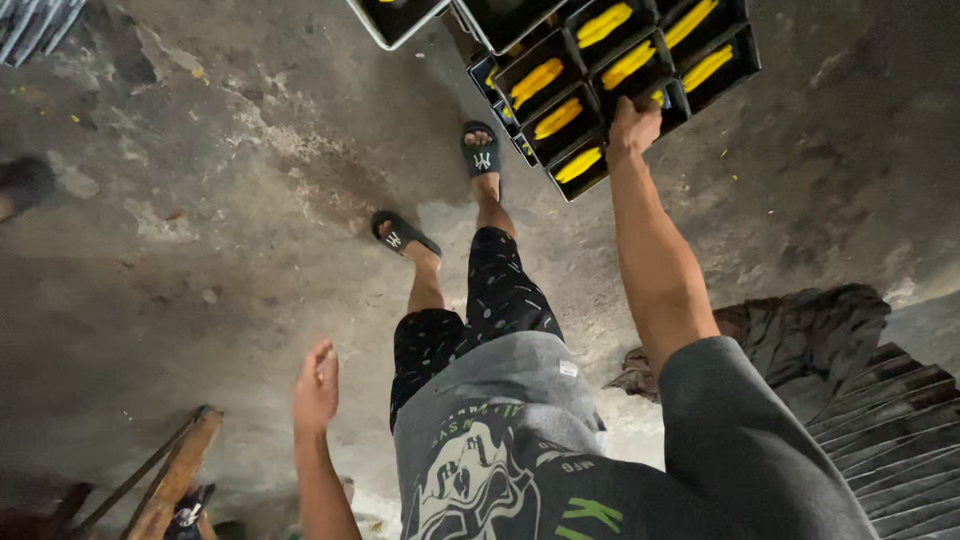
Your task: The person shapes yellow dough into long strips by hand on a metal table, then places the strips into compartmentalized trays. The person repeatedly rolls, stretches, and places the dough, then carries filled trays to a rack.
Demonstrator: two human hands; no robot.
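While right hand [634, 122] reaches forward, arm straight, fingers clamped on edge of black tray rack [600, 90] holding yellow pieces, left hand [317, 385] hangs open beside hip; cracked concrete floor [230, 220]; wooden plank [175, 475] lower left.

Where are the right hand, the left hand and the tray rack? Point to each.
right hand [634, 124], head view, back of the hand at the rack's edge
left hand [317, 389], head view, open palm
tray rack [618, 66], head view, black divider between yellow pieces
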